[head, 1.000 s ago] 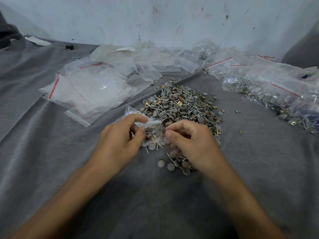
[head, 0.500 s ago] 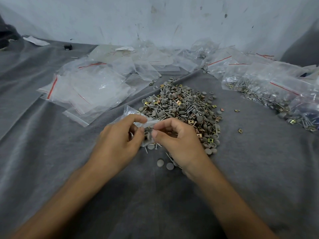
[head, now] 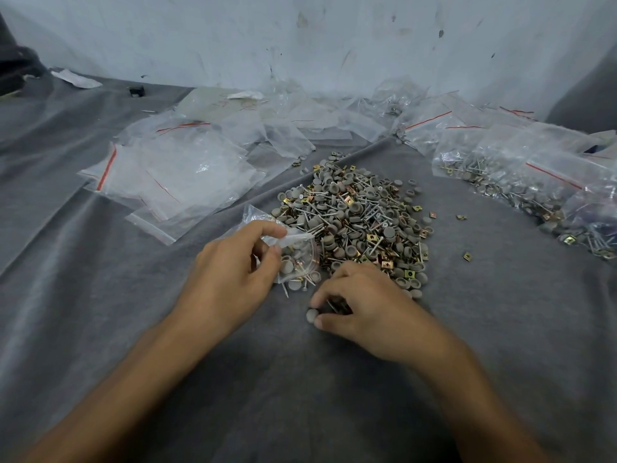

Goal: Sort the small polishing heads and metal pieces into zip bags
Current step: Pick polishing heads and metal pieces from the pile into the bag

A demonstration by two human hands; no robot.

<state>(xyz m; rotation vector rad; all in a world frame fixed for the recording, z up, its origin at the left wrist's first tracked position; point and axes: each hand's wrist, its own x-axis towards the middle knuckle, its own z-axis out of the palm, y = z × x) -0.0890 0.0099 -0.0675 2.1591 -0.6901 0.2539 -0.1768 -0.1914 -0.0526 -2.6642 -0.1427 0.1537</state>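
Nearest, the right hand (head: 367, 305) lies low on the counter (head: 300, 379), thumb and forefinger pinched round one grey head (head: 312, 315) at the near fringe of the pile (head: 360, 222). Its other fingers are curled, and a few pins seem tucked beneath them, though how many I cannot tell. Just beyond and to the left, the left hand (head: 233, 272) pinches the mouth of a bag (head: 297, 262) between thumb and forefinger. The bag rests on the counter, touching the pile's near-left edge, and already holds several heads and pins.

The step in hand looks like gathering: picking loose pieces to drop into that bag. The next move probably calls for a short lift leftward to the mouth, which the left hand must hold wide, since the film is limp and pins could snag the lip.

There is bare grey cloth in front of the arms and to the right of the pile, save for stray clips (head: 467, 256). A crease (head: 100, 212) runs across the cloth on the left. Farther off, empty bags (head: 173, 175) lie far left and filled bags (head: 534, 185) far right, hemming the pile. Behind them stands the wall (head: 300, 45). No counter edge shows.
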